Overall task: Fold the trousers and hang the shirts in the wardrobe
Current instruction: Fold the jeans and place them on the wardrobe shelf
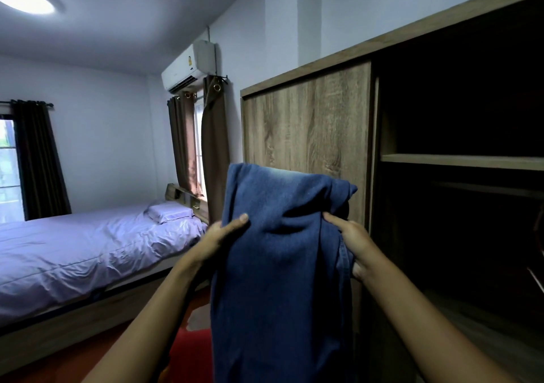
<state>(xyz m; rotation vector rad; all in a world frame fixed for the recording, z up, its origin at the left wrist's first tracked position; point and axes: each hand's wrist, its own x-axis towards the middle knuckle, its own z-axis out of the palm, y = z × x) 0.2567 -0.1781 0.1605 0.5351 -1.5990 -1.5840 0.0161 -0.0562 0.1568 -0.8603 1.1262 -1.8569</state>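
A folded pair of blue trousers (279, 259) is held up in front of me, its lower part hanging down past the bottom of the view. My left hand (219, 237) grips its left edge with the thumb on the front. My right hand (351, 239) grips the right edge, fingers curled behind the cloth. The wooden wardrobe (306, 129) stands just behind the trousers, its right side open and dark, with a shelf (459, 161) at about the height of the trousers' top.
A bed (88, 253) with lilac sheets and a pillow lies to the left. Brown curtains (215, 153) hang at a window beside the wardrobe, under an air conditioner (188, 69). Red floor shows below.
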